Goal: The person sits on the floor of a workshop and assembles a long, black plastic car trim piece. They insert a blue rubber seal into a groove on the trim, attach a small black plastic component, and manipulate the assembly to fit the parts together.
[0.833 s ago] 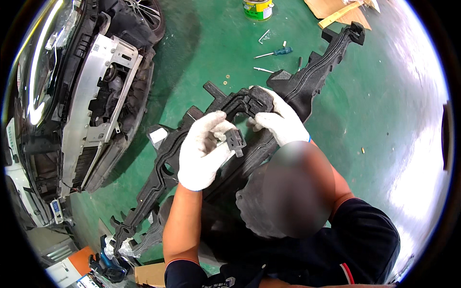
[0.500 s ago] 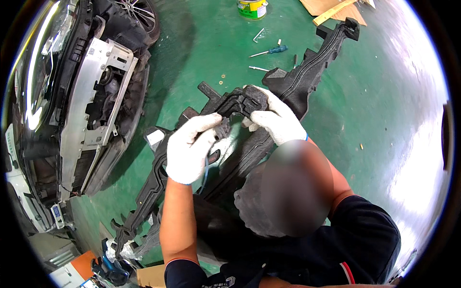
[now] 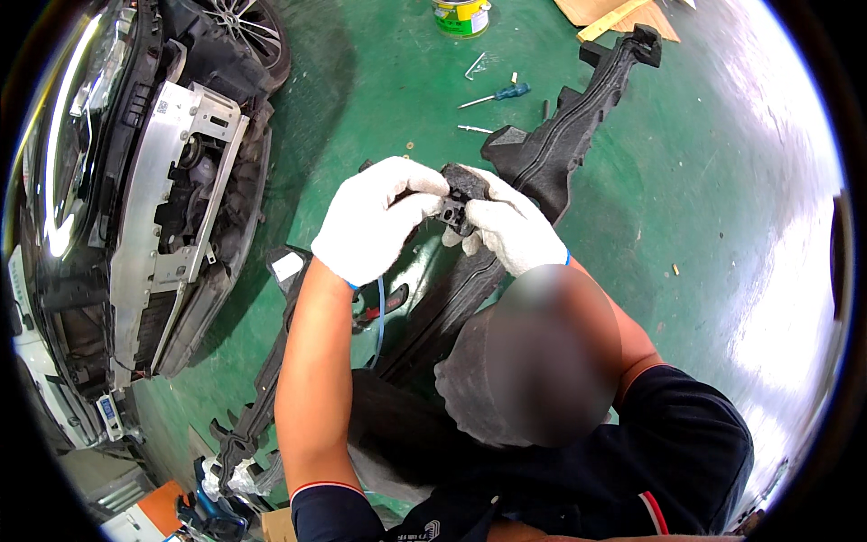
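Observation:
Both my hands wear white knit gloves. My left hand [image 3: 375,221] pinches a small dark plastic part [image 3: 453,211] with holes in it, between thumb and fingers. That part rests against a raised section of a long black moulded foam strip [image 3: 564,135]. From the other side my right hand [image 3: 513,230] grips this raised section, its fingers curled around and partly under it. My left hand hides much of the strip's middle. Below the left glove hangs a thin pale-blue cable [image 3: 381,316], whose upper end is hidden. Beside it lies a red-and-black tool [image 3: 384,309].
To the left stands a car front [image 3: 172,208] with its bumper off and a silver crossbeam exposed. A blue-handled screwdriver [image 3: 506,93], a hex key [image 3: 474,65] and a yellow-green can [image 3: 462,18] are on the green floor. Cardboard [image 3: 637,23] lies at the far right.
My left hand has moved up and right, bringing the small dark part against the strip near my right hand. The right hand keeps its grip. The view has shifted slightly.

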`<action>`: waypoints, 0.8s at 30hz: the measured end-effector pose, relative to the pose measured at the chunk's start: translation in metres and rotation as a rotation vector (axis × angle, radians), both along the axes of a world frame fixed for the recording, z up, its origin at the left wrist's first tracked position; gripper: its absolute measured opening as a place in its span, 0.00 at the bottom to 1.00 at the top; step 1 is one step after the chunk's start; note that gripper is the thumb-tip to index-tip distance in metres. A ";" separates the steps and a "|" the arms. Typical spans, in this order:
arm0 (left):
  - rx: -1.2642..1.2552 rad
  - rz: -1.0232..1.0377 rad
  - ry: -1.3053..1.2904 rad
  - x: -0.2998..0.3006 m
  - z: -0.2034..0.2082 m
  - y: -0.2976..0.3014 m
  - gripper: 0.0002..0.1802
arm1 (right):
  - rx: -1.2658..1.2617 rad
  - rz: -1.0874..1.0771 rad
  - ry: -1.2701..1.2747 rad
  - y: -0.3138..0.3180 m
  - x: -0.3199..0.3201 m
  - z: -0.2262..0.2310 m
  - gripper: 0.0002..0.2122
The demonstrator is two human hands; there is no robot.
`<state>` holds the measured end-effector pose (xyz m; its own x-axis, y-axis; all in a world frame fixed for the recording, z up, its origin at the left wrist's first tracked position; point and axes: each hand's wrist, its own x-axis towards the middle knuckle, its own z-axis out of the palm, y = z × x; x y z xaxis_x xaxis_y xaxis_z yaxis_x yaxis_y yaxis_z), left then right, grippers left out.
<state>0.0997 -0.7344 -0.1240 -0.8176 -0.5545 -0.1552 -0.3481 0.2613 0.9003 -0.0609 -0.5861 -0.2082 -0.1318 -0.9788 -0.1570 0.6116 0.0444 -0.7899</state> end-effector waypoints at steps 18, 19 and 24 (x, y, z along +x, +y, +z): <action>-0.258 0.129 -0.025 -0.003 -0.012 0.006 0.26 | 0.031 0.014 0.101 0.005 0.000 0.008 0.29; -0.232 0.153 -0.059 -0.001 -0.012 0.008 0.25 | 0.036 0.019 0.121 0.005 0.000 0.009 0.29; -0.131 0.136 -0.029 0.005 -0.013 0.012 0.26 | 0.065 -0.005 0.200 0.005 0.002 0.016 0.31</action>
